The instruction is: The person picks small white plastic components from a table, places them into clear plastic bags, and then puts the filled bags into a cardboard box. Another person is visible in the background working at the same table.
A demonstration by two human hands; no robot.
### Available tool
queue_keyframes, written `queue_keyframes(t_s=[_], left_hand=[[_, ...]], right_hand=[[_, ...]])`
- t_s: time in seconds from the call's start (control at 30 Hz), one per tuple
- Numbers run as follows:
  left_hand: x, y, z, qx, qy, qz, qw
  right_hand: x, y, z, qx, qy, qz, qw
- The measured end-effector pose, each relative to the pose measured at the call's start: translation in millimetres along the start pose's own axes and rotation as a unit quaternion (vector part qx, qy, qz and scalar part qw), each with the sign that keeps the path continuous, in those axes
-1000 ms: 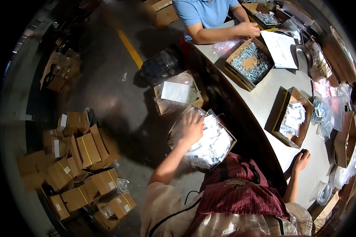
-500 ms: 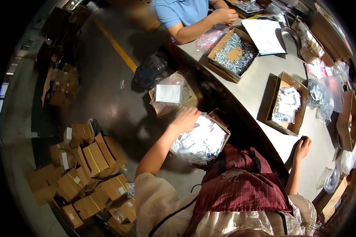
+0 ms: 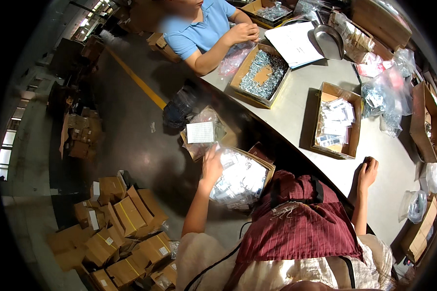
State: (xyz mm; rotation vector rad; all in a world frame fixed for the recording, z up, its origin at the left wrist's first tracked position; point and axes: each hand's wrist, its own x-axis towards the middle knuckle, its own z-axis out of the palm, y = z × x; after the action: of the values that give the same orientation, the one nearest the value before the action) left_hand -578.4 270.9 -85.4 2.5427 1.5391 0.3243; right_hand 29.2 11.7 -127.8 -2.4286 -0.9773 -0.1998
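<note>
- The left hand (image 3: 212,166) lies flat on a clear bag of small white packets (image 3: 238,180), its grip spread apart over the plastic, clamped on nothing; the bag sits in an open carton (image 3: 263,167) on the floor, at about 7 o'clock from the desk's near edge.
- The right hand (image 3: 367,172) rests on the grey desk (image 3: 301,109) at 3 o'clock from the bag, fingers curled loosely together, holding nothing.
- At 11 o'clock from the left hand, a second floor carton (image 3: 204,136) with a white sheet on top.
- At 8 o'clock, stacked small cardboard boxes (image 3: 119,228).
- Farther on the desk, a tray of white packets (image 3: 335,121) and a box of screws (image 3: 262,72).
- At 12 o'clock, a seated co-worker's hands (image 3: 243,33).
</note>
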Motion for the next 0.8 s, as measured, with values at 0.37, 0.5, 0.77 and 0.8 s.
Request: queue_keyframes(t_s=[0.37,0.5,0.77,0.8], left_hand=[[43.2,33.6,14.3,0.039,-0.089,-0.364,0.926],[55.5,1.2,35.9,0.015,-0.070,-0.389,0.918],[35.2,-29.9,60.9,-0.108,-0.071,-0.328,0.936],[29.6,-37.6,65.1,-0.128,-0.055,-0.323,0.936]], right_hand=[[3.2,0.7,-0.5,-0.021,-0.012,0.012,1.000],[2.8,2.1,3.8,0.013,0.001,0.007,1.000],[99.3,-103.0,-45.5,0.335,-0.061,-0.143,0.929],[115.4,-122.3,-45.2,0.286,-0.116,-0.236,0.921]])
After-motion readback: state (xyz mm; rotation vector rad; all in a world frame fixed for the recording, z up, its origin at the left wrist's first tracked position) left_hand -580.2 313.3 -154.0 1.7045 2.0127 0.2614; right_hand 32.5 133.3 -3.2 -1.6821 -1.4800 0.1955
